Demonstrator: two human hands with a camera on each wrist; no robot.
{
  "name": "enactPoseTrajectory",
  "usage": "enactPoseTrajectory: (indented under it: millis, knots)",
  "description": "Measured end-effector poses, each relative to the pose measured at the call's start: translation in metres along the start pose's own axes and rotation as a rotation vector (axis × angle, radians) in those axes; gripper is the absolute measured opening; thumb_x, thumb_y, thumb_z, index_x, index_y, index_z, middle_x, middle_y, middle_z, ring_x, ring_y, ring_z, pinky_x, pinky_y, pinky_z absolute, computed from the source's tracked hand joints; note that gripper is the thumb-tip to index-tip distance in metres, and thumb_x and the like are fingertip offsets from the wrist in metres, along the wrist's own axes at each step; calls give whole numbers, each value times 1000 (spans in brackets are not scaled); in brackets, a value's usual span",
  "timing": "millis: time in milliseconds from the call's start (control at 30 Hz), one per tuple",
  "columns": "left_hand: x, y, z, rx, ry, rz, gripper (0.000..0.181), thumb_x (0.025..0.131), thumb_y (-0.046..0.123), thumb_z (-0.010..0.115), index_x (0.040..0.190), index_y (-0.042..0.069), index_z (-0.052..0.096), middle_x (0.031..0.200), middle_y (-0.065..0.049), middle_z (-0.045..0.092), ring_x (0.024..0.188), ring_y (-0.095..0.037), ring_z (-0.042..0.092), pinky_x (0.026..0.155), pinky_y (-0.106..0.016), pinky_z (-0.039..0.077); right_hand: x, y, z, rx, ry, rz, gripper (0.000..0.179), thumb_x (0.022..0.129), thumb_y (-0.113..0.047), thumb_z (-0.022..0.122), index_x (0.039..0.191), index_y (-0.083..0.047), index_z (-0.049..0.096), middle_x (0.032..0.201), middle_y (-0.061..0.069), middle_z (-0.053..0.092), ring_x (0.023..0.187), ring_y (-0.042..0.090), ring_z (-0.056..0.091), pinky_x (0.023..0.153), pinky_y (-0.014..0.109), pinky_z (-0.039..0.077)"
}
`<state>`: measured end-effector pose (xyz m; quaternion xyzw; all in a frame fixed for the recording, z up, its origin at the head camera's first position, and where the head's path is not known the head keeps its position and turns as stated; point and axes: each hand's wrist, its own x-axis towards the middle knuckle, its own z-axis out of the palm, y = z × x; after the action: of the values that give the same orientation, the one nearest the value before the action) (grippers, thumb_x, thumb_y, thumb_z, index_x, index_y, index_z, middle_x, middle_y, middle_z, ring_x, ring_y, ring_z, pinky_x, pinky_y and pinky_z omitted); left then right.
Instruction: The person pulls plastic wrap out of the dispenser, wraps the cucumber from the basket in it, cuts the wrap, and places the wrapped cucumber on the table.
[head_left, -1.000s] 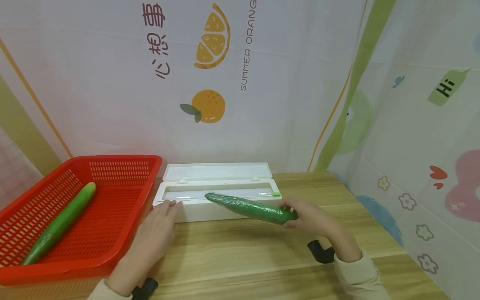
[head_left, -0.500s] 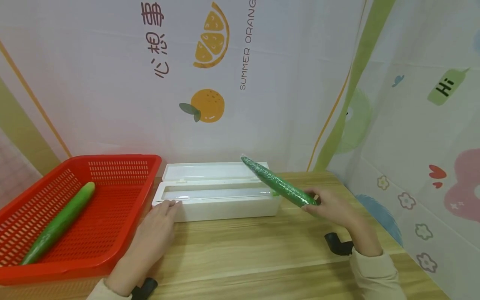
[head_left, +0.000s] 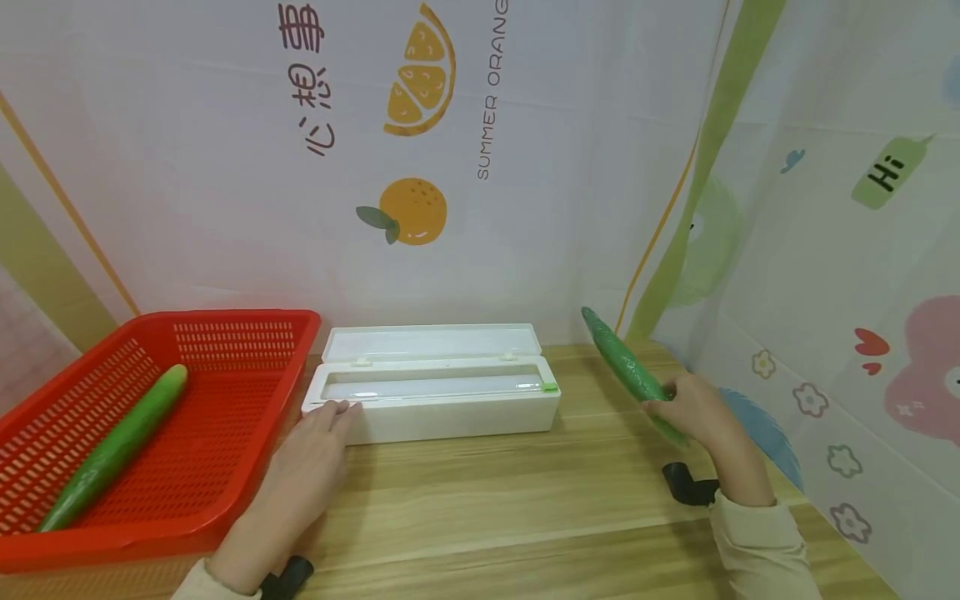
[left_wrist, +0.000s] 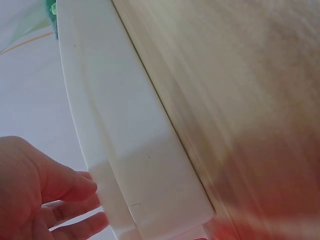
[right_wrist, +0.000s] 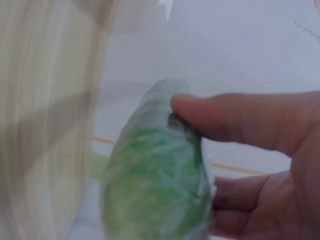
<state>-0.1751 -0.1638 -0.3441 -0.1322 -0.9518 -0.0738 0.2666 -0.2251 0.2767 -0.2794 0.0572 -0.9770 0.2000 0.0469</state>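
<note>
R hand (head_left: 693,408) has thumb + fingers closed around the lower half of the wrapped cucumber (head_left: 622,358), gap only as wide as the cuke. It's tilted, far tip up & away, to the R of the white box (head_left: 450,421) and apart from it; can't tell if the near end touches the wood. Table's R edge slants past just beyond R hand; a strip of wood lies btwn hand & box, and a wider stretch in front of box. L hand (head_left: 311,450) has relaxed fingers, not wrapped round anything, tips on box's front L corner, near the red basket (head_left: 112,546) w/ a 2nd cucumber (head_left: 112,450) in it. Box lid (head_left: 431,342) is up at the back; roll (head_left: 435,387) inside, green tab (head_left: 550,387) at R end.

Table (head_left: 487,500) = light wood grain, long streaks. Printed cloth (head_left: 187,167) behind & on R: oranges, flowers, "Hi".
</note>
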Motion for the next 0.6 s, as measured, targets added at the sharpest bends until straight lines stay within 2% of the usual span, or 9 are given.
enactPoseTrajectory:
  millis: [200, 367, 600]
  knots:
    - [0, 1, -1, 0, -14, -8, 48, 74, -3, 68, 121, -1, 57, 114, -19, 58, 102, -35, 56, 90, -49, 47, 4, 15, 5, 3, -50, 108, 43, 81, -21, 63, 95, 20, 59, 79, 22, 62, 67, 23, 58, 57, 33, 48]
    - [0, 0, -1, -1, -6, 1, 49, 73, -4, 68, 120, -1, 58, 113, -19, 58, 102, -34, 56, 89, -48, 47, 6, 26, 12, 17, -60, 140, 43, 81, -21, 64, 94, 20, 58, 78, 21, 61, 68, 24, 56, 57, 33, 47]
    - [-1, 0, -1, -1, 2, 9, 47, 74, -3, 67, 120, -1, 57, 113, -19, 58, 101, -35, 56, 89, -49, 47, 8, 37, 18, 2, -49, 194, 36, 80, -22, 65, 81, 14, 58, 71, 15, 55, 65, 23, 51, 56, 33, 44]
